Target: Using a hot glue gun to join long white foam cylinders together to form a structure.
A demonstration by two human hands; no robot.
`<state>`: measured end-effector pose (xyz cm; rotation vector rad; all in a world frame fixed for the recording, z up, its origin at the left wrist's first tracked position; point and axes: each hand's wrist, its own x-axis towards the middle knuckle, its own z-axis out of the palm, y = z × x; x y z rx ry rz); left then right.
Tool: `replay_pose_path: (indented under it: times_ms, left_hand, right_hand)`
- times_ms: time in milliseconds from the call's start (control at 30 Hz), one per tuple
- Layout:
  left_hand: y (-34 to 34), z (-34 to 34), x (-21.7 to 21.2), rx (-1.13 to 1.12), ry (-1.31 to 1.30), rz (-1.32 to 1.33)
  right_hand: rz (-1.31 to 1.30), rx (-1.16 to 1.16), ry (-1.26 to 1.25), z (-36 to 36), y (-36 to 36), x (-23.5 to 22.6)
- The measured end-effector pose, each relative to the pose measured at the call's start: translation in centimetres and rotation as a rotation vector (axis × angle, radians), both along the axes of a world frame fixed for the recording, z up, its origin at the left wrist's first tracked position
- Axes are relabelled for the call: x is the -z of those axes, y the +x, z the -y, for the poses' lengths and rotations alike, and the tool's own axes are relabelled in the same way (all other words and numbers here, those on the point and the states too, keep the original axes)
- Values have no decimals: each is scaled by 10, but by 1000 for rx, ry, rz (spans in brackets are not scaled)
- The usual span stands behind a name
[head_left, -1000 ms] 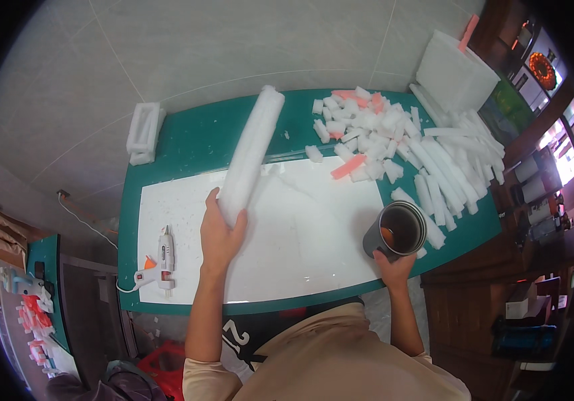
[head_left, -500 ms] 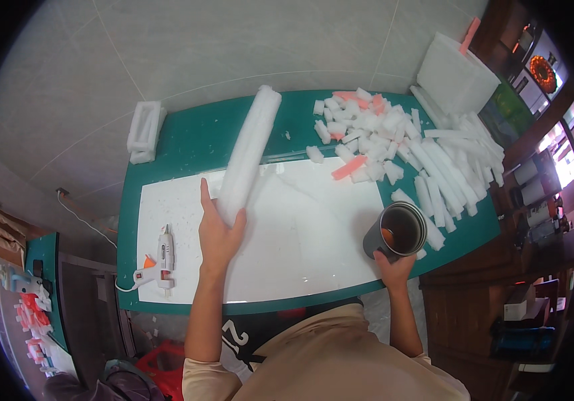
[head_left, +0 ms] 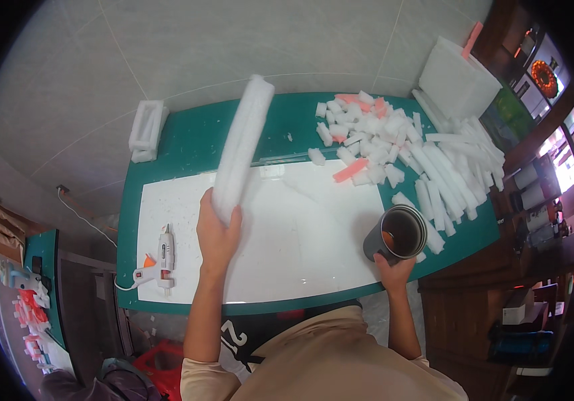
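Note:
A long white foam piece (head_left: 241, 144), with a lengthwise groove, stands up from my left hand (head_left: 218, 226). My left fingers and thumb wrap round its lower end, and its far end leans slightly right. On the right, my right hand (head_left: 395, 269) grips a dark grey metal cup (head_left: 394, 234) from its near side. Brown liquid shows inside the cup, with a small orange patch in it. A white sheet (head_left: 300, 260) lies under both hands on the green table mat (head_left: 193, 134).
A white glue gun (head_left: 161, 264) with a cord lies at the left. Broken white and pink foam bits (head_left: 367, 127) are heaped at the back right, beside long foam strips (head_left: 444, 174). A foam block (head_left: 457, 77) and a small foam frame (head_left: 145, 130) stand near the wall.
My left forefinger, which was stretched out along the foam, is now wrapped round it. The foam piece has shifted a little left. My right hand and the cup stay put.

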<state>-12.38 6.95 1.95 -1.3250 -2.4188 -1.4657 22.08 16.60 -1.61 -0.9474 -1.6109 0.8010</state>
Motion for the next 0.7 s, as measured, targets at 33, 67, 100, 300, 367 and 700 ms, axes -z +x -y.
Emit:
replay_pose_path:
  times_ms: [33,67,100,300,367,700]
  left_hand:
    - [0,0,-1,-12,-6,15]
    - [1,1,-2,-12,-6,15]
    - [2,1,-4,-22,-3,53]
    - [2,1,-4,-40,6,100]
    - [2,0,-4,-35,3,93]
    - [1,0,-3,-5,23,-46]
  right_hand:
    - [-11,8,7,0,0,2]
    - [-11,8,7,0,0,3]
    - [-16,9,-5,0,1,3]
    - [10,8,-2,0,2,1]
    - [9,14,12,0,1,1]
    - [14,12,7,0,1,1]
